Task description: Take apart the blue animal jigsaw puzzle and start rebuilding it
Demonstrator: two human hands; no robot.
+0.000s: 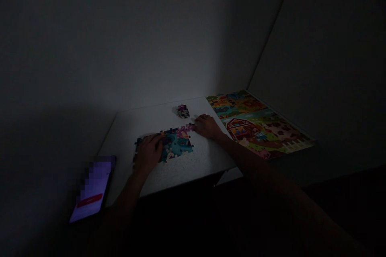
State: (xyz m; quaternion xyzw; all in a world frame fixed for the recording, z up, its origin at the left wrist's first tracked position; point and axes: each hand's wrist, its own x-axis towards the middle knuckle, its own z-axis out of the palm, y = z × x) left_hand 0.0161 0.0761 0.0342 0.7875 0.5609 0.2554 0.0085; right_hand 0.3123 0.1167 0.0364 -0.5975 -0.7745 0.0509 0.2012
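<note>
A partly joined jigsaw puzzle (pixel 177 144) in teal and purple lies on a white table (pixel 187 164). My left hand (pixel 148 152) rests flat on its left part, fingers spread. My right hand (pixel 207 126) lies at the puzzle's upper right corner, fingers curled down onto the edge pieces; what is under the fingertips is hidden. A small stack of loose pieces (pixel 182 111) sits just beyond, near the table's back edge.
A finished colourful farm puzzle (pixel 256 126) covers the table's right side. A lit phone (pixel 93 188) leans at the left front corner. Walls close in behind and to the right. The room is very dark.
</note>
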